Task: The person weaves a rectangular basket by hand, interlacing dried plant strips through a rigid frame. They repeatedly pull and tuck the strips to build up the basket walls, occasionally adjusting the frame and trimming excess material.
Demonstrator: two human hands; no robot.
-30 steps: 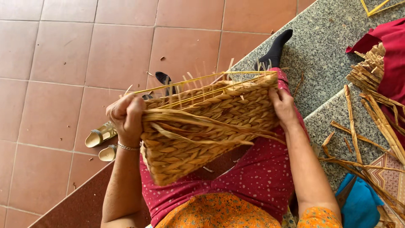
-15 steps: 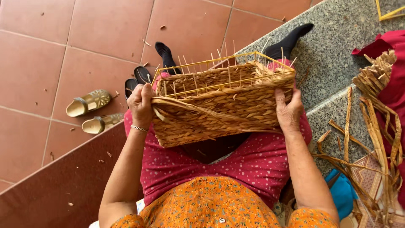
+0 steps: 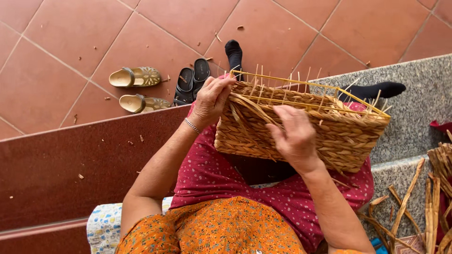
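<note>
1. Woven basket (image 3: pixel 301 124) sits on the lap, centre of frame, half-finished: thin yellow stakes (image 3: pixel 301 84) stick up along the rim.
2. Left hand (image 3: pixel 212 99) at basket's upper-left corner, grip clenched on the rim, likely pinching a loose flat strand (image 3: pixel 247 110); fingertips partly hidden.
3. Right hand (image 3: pixel 294 134) pressed flat on the front wall, grip released, steadying.
4. Step in hand, as I judge: weaving the top rows.
5. Next move calls for threading the strand between stakes, pulling snug.
6. Spare dried strips (image 3: pixel 438 188) at lower right; sandals (image 3: pixel 136 87) on the tiled floor (image 3: pixel 70 37), upper left.
</note>
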